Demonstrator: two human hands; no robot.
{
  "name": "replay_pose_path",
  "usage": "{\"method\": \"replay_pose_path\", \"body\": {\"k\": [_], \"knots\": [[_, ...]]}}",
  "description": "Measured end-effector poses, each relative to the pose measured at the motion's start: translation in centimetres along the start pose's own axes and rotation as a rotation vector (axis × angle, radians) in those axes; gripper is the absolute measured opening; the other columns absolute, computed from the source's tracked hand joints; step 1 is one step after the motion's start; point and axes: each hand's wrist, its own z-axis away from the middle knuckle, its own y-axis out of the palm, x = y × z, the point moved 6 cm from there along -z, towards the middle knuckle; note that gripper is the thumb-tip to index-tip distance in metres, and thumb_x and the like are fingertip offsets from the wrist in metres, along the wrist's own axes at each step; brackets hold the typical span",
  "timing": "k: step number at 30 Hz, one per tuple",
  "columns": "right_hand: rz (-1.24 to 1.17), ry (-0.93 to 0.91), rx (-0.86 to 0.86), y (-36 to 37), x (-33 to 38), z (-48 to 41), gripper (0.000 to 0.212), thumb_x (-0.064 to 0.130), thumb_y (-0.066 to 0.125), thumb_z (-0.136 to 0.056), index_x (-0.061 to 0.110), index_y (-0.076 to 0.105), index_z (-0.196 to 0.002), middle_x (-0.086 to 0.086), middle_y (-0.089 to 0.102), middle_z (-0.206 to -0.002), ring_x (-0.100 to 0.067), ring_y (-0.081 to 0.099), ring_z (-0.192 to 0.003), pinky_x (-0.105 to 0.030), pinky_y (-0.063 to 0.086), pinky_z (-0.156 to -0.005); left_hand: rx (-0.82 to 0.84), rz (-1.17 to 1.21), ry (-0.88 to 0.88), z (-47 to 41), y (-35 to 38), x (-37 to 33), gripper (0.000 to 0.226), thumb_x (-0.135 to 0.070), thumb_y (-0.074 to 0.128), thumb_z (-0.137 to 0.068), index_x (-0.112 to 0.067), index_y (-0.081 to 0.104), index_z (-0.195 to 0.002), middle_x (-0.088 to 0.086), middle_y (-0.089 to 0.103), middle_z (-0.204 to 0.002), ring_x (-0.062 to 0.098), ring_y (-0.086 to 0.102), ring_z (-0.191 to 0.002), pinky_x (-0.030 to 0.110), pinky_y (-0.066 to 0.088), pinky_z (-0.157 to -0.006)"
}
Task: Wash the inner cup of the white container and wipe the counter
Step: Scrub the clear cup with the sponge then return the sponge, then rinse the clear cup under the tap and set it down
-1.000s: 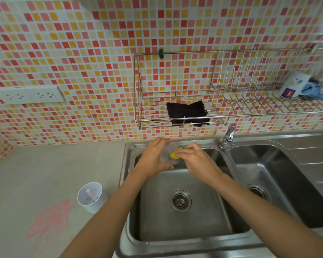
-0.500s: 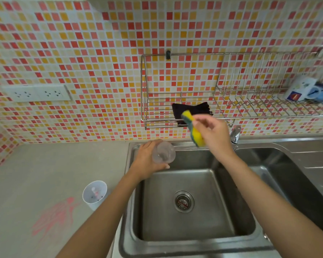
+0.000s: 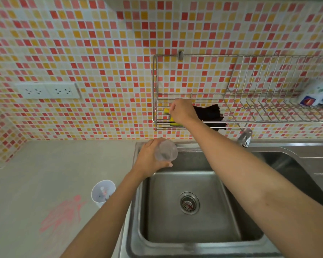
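My left hand (image 3: 149, 158) holds the clear inner cup (image 3: 166, 150) over the back left corner of the left sink basin (image 3: 190, 226), its mouth turned toward me. My right hand (image 3: 181, 110) reaches up into the wire wall rack (image 3: 231, 120), fingers on a yellow-green sponge (image 3: 172, 122) that rests on the rack's left end. The white container (image 3: 103, 192) stands upright on the grey counter (image 3: 45, 174), left of the sink, with small bits inside. A pink smear (image 3: 62, 215) stains the counter in front of it.
A black cloth (image 3: 210, 113) lies on the rack beside the sponge. The tap (image 3: 244, 138) stands between the two basins; the right basin (image 3: 296, 175) lies beyond it. A white and blue packet (image 3: 315, 95) sits at the rack's right end. Wall sockets (image 3: 48, 91) are at the left.
My right hand pulled the sponge out of the cup, lifted it and carried it up onto the rack. My left hand kept the cup over the sink's back corner.
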Motion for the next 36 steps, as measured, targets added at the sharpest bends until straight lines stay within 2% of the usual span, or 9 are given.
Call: {"method": "replay_pose_path", "body": {"k": [5, 9, 13, 15, 18, 24, 26, 31, 36], "knots": [[-0.032, -0.044, -0.023, -1.0, 0.5, 0.9, 0.032, 0.02, 0.054, -0.089, 0.016, 0.057, -0.057, 0.0, 0.059, -0.062, -0.019, 0.057, -0.06, -0.042, 0.056, -0.073, 0.013, -0.003, 0.003, -0.3, 0.4, 0.2, 0.089, -0.04, 0.088, -0.06, -0.026, 0.043, -0.136, -0.006, 0.048, -0.136, 0.015, 0.04, -0.125, 0.033, 0.033, -0.106], [-0.227, -0.23, -0.285, -4.2, -0.7, 7.8, 0.02, 0.02, 0.056, -0.092, 0.014, 0.071, -0.105, 0.0, 0.068, -0.106, -0.016, 0.057, -0.102, -0.029, 0.047, -0.089, 0.018, -0.019, 0.012, -0.7, 2.4, 0.2, 0.087, -0.043, 0.086, -0.059, -0.027, 0.044, -0.134, -0.008, 0.051, -0.134, 0.013, 0.043, -0.124, 0.032, 0.035, -0.105], [-0.28, -0.297, -0.379, -5.3, -7.3, 17.6, 0.019, 0.011, 0.058, -0.089, 0.01, 0.07, -0.104, 0.002, 0.064, -0.101, -0.01, 0.057, -0.096, -0.019, 0.046, -0.086, 0.054, -0.005, -0.047, -0.8, 6.0, -0.1, 0.086, -0.043, 0.085, -0.059, -0.029, 0.043, -0.133, -0.007, 0.051, -0.133, 0.015, 0.043, -0.127, 0.041, 0.04, -0.106], [-0.202, -0.229, -0.304, -4.2, -12.8, 20.6, 0.018, 0.005, 0.063, -0.086, 0.011, 0.071, -0.101, 0.003, 0.066, -0.095, -0.005, 0.057, -0.089, -0.015, 0.047, -0.083, 0.086, 0.016, -0.05, -0.8, 8.3, -0.9, 0.081, -0.049, 0.082, -0.058, -0.032, 0.045, -0.128, -0.011, 0.053, -0.129, 0.014, 0.047, -0.124, 0.043, 0.042, -0.105], [-0.14, 0.046, -0.111, -2.1, -22.5, 21.1, 0.022, 0.009, 0.064, -0.086, 0.014, 0.07, -0.107, -0.004, 0.071, -0.095, -0.014, 0.065, -0.085, -0.031, 0.053, -0.082, 0.145, 0.014, -0.031, -1.4, 12.3, -2.4, 0.078, -0.061, 0.078, -0.053, -0.034, 0.05, -0.122, -0.015, 0.056, -0.124, 0.011, 0.051, -0.118, 0.041, 0.043, -0.102], [-0.286, 0.509, 0.058, -1.7, -33.6, 16.8, 0.053, 0.034, 0.058, -0.092, 0.014, 0.045, -0.139, -0.015, 0.059, -0.129, -0.035, 0.055, -0.118, -0.038, 0.042, -0.098, 0.195, 0.078, 0.009, -3.5, 18.2, -8.5, 0.085, -0.051, 0.081, -0.055, -0.026, 0.048, -0.129, -0.009, 0.059, -0.125, 0.014, 0.053, -0.119, 0.043, 0.042, -0.104], [-0.335, 0.51, 0.107, -0.7, -34.5, 14.7, 0.054, 0.041, 0.056, -0.092, 0.021, 0.04, -0.14, -0.011, 0.058, -0.131, -0.033, 0.056, -0.117, -0.039, 0.045, -0.097, 0.214, 0.08, 0.005, -4.6, 19.7, -9.5, 0.083, -0.051, 0.081, -0.054, -0.03, 0.048, -0.127, -0.01, 0.061, -0.123, 0.013, 0.054, -0.119, 0.044, 0.042, -0.103], [-0.273, 0.392, 0.254, 2.5, -35.4, 11.3, 0.061, 0.007, 0.051, -0.091, 0.024, 0.031, -0.147, -0.013, 0.055, -0.132, -0.033, 0.058, -0.111, -0.034, 0.048, -0.09, 0.224, 0.079, 0.007, -6.3, 21.7, -11.5, 0.085, -0.028, 0.088, -0.06, -0.023, 0.045, -0.133, -0.02, 0.059, -0.112, 0.01, 0.052, -0.117, 0.043, 0.038, -0.107], [-0.209, 0.184, 0.33, 4.7, -35.4, 10.2, 0.044, -0.007, 0.049, -0.085, 0.01, 0.058, -0.125, -0.016, 0.06, -0.122, -0.033, 0.056, -0.112, -0.028, 0.041, -0.096, 0.252, 0.059, -0.001, -7.1, 23.2, -11.4, 0.092, -0.041, 0.086, -0.059, -0.028, 0.04, -0.138, -0.017, 0.06, -0.121, 0.009, 0.051, -0.121, 0.043, 0.039, -0.107]]}}
